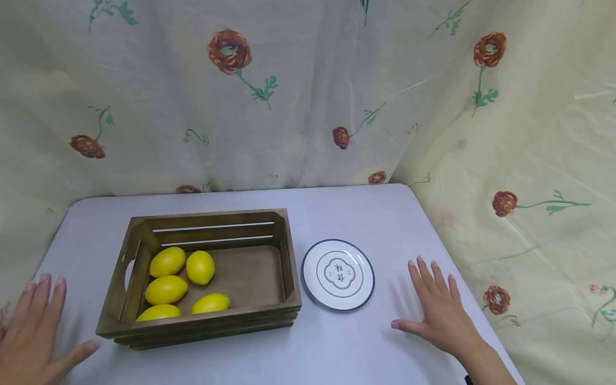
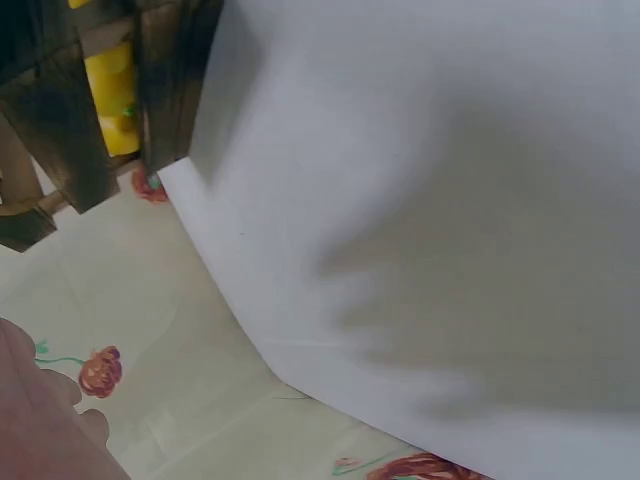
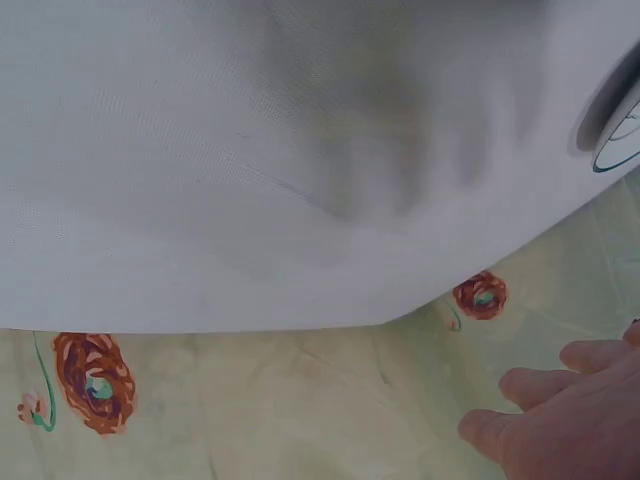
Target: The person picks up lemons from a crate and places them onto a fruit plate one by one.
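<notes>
Several yellow lemons (image 1: 166, 290) lie in the left half of a brown wooden crate (image 1: 202, 324) with slatted sides. Right of the crate is a round white plate (image 1: 338, 297) with a dark rim and a printed emblem. My left hand (image 1: 36, 337) hovers left of the crate, fingers straight and thumb spread, holding nothing. Beyond the plate on the right, my right hand (image 1: 440, 315) is spread over the table, also holding nothing. Both hands cast shadows on the tabletop. In the left wrist view, yellow shows through the crate's slats (image 2: 70, 120).
A white-covered table (image 1: 346, 342) with rounded corners carries the crate and plate. Cream curtains (image 1: 298, 96) with a red flower print hang behind it and at both sides, close to the table's edges.
</notes>
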{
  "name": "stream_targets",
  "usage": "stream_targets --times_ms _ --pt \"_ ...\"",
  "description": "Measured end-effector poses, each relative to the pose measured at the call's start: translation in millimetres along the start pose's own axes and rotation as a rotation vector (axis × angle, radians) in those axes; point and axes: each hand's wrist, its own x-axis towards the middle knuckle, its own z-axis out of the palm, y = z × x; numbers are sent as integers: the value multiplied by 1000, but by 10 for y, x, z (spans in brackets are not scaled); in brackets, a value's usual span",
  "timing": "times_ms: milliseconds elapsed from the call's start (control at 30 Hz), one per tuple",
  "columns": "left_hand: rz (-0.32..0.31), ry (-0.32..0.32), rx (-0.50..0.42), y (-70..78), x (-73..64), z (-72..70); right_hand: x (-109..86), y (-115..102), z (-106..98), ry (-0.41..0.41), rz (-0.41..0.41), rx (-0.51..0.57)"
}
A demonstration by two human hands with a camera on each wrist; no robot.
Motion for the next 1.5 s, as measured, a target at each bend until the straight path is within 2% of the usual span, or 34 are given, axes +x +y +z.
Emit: stream_targets --times_ms 200,333,433,567,700,833,1000,1067,1167,1300,1400,1500 --pt "27 16 10 92 15 -85 -4 -4 -6 -13 3 -9" --pt "41 51 -32 166 51 -174 -9 -16 -17 -13 1 -11" --pt "26 66 -73 222 103 -263 -9 -27 -18 -13 -4 -12" --pt "19 68 -79 282 178 -329 -15 -54 -23 6 -23 -14" --pt "62 78 -99 341 242 -333 -16 -98 -50 38 -46 -13" --pt "47 21 -173 403 322 -349 -5 -127 -73 55 -64 -24" --pt "-76 -136 -324 492 469 -457 1 -168 -107 44 -63 -33" --pt "-107 -171 -359 536 539 -499 -4 -180 -127 49 -64 -33" --pt "-109 -185 -373 591 626 -536 -5 -190 -149 70 -81 -39" --pt "-69 -196 -413 645 697 -531 -5 -198 -169 79 -100 -49" --pt "-51 -208 -445 664 725 -519 4 -216 -180 54 -93 -46" --pt "-69 -196 -433 653 740 -528 32 -244 -181 31 -91 -42"
